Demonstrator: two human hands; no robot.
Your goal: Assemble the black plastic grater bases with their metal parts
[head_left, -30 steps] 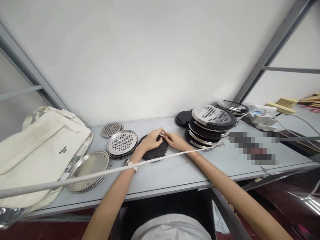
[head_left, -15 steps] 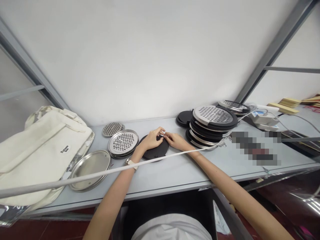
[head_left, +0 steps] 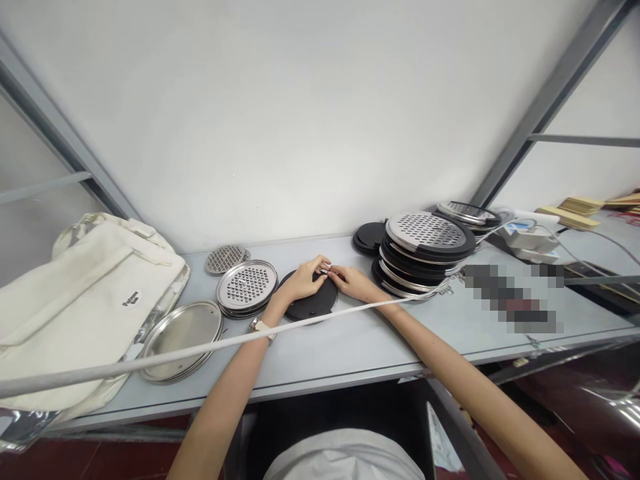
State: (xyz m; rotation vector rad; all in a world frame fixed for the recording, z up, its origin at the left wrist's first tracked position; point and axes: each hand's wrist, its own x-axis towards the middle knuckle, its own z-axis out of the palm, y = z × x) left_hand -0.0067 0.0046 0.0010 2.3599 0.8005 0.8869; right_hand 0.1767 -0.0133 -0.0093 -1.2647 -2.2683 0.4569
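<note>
A black round disc (head_left: 311, 305) lies flat on the grey table between my hands. My left hand (head_left: 304, 279) rests over its upper left part, fingers curled in toward the far edge. From the other side my right hand (head_left: 351, 281) reaches to that same edge, thumb and fingertips pinched together. The fingertips of both hands meet at a small pale piece too tiny to name. To the left sits a stack of perforated metal grater discs (head_left: 247, 285), and nearer me are plain metal round plates (head_left: 186, 337).
Perforated discs (head_left: 226, 259) lie near the wall. A tall stack of black and metal discs (head_left: 425, 230) stands right, beside black discs (head_left: 370, 237). A cream bag (head_left: 100, 287) covers the left end. A white cord (head_left: 200, 348) crosses in front of my forearms.
Both hands stay at the far edge of the black disc, with hardly any movement of the fingers. The view has shifted very slightly.
</note>
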